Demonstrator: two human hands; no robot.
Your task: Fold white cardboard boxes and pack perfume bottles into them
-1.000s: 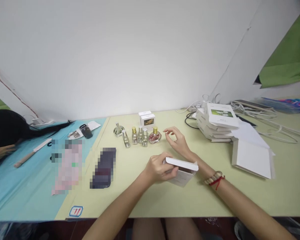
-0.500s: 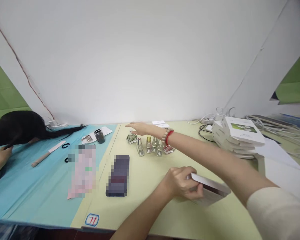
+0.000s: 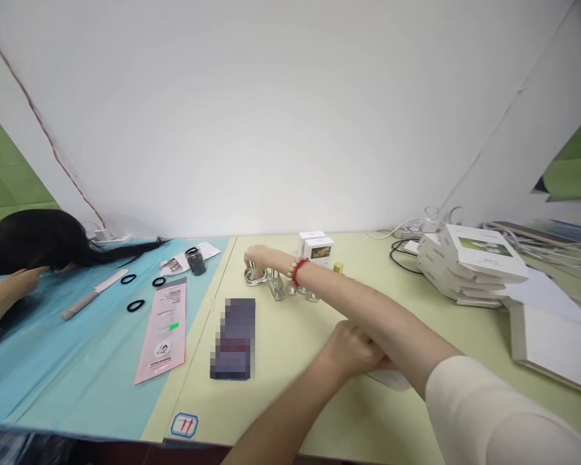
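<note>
Blue cloth (image 3: 53, 361) covers the left end of the table (image 3: 319, 400), and at its left edge we see a co-worker's hand (image 3: 17, 284) tucked under dark hair (image 3: 33, 242). On the cloth we mark a wooden-handled knife (image 3: 94, 296), three black hair ties (image 3: 135, 305) and a pink packet (image 3: 162, 329) lying flat along the cloth's right edge, with a small dark jar (image 3: 195, 261) toward the far edge. Just off the cloth lies a blurred dark rectangle (image 3: 235, 337), and a sticker (image 3: 184, 424) sits at the near edge. The right hand (image 3: 259, 258) is stretched across to the left, fingertips bunched down on the top of the round glass bottle (image 3: 255, 276), which stands on the table near its far edge at the left end of a row of small bottles (image 3: 275, 284). Behind the row stand two small white boxes (image 3: 317, 248). Mid-table the left hand (image 3: 353, 349) is curled knuckles up over a white box (image 3: 392, 380). The right forearm hides its fingers, so we cannot tell if it grips. Toward the right edge are a stack of white boxes (image 3: 465, 261), cables (image 3: 537, 248) and an open flat box (image 3: 552, 339).
</note>
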